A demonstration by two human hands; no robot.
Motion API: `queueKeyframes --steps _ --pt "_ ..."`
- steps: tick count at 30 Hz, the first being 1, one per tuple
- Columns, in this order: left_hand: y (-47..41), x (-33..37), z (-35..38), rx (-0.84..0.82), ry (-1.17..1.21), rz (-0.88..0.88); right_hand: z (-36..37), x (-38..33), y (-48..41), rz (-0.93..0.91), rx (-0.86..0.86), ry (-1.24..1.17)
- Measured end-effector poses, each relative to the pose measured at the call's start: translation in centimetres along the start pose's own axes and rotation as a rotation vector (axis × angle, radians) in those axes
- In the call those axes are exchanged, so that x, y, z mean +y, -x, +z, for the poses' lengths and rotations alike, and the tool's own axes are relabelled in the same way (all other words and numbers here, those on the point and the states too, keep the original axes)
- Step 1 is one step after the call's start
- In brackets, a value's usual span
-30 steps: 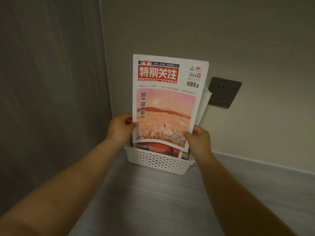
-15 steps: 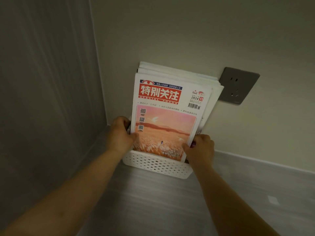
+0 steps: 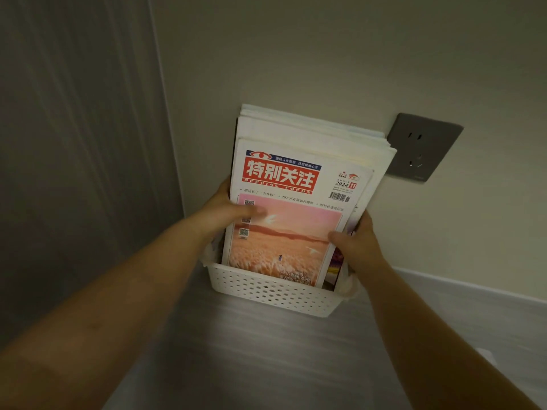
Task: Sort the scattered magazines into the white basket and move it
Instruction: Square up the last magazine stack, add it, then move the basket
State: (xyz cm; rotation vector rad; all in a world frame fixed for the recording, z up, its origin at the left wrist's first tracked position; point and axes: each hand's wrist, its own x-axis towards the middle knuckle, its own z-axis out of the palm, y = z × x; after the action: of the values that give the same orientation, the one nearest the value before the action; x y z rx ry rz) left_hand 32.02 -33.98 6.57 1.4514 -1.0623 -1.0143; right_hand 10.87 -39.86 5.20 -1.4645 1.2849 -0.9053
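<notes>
**In the corner by the wall: magazines are in, the move looks close to finished**

Against the back wall, just left of a grey wall socket, the white basket sits on the grey surface. As far as I can see, its base is down flat.

The magazines stand upright inside as one thick bundle, rising well above the rim and leaning back towards the wall. The front cover has a red title block and a pink field picture. A darker cover peeks out at the lower right, between the bundle and the basket wall.

My left grip is curled round the left edge of the bundle, with the thumb laid across the front cover. My right grip pinches the right edge, thumb on the cover and fingers hidden behind. Both hold paper above the rim, not the basket itself.

I see no loose magazines on the surface, so I judge the sorting done. What seems left is squaring the bundle, letting go, and confirming this corner is where the basket should end up.
</notes>
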Motion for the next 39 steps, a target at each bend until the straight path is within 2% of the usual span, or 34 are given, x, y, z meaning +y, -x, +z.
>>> queueKeyframes --steps 3,6,10,13,15,17,19,21,24,27,31,39 --pt "-0.2 0.4 0.2 0.018 0.118 -0.010 0.7 -1.0 -0.3 0.020 -0.024 -0.140" --pt "-0.1 -0.1 0.2 0.019 0.133 0.018 1.0 -0.2 0.0 -0.028 0.004 -0.148" --pt "-1.0 -0.5 0.2 0.070 0.046 0.050 1.1 0.6 0.3 -0.098 0.014 -0.100" --pt "-1.1 -0.6 -0.1 0.024 -0.027 0.002 1.0 0.5 0.1 -0.082 0.042 -0.076" --pt "-0.6 -1.2 -0.5 -0.025 -0.098 -0.039 0.3 0.9 0.1 -0.026 0.048 -0.052" --pt "-0.2 -2.0 -1.1 -0.041 -0.173 -0.094 -0.9 2.0 0.2 0.129 0.023 -0.023" --pt "0.0 -2.8 -1.5 -0.049 -0.154 -0.207 -1.6 3.3 0.4 0.298 -0.072 -0.032" --pt "0.3 -3.1 -1.7 -0.088 -0.118 -0.279 -1.8 3.8 0.6 0.346 -0.194 -0.094" --pt "0.2 -3.3 -1.9 -0.090 -0.127 -0.318 -1.5 3.2 -0.1 0.294 -0.285 -0.117" --pt "0.2 -3.6 -1.9 -0.043 -0.130 -0.311 -1.1 2.9 -1.0 0.212 -0.209 -0.034" --pt "0.4 -3.9 -1.6 -0.007 -0.126 -0.258 -0.8 3.7 -1.4 0.189 -0.115 -0.051" --pt "2.6 -3.5 -0.5 0.194 -0.231 -0.219 -1.1 5.0 -0.7 0.056 -0.100 -0.041"
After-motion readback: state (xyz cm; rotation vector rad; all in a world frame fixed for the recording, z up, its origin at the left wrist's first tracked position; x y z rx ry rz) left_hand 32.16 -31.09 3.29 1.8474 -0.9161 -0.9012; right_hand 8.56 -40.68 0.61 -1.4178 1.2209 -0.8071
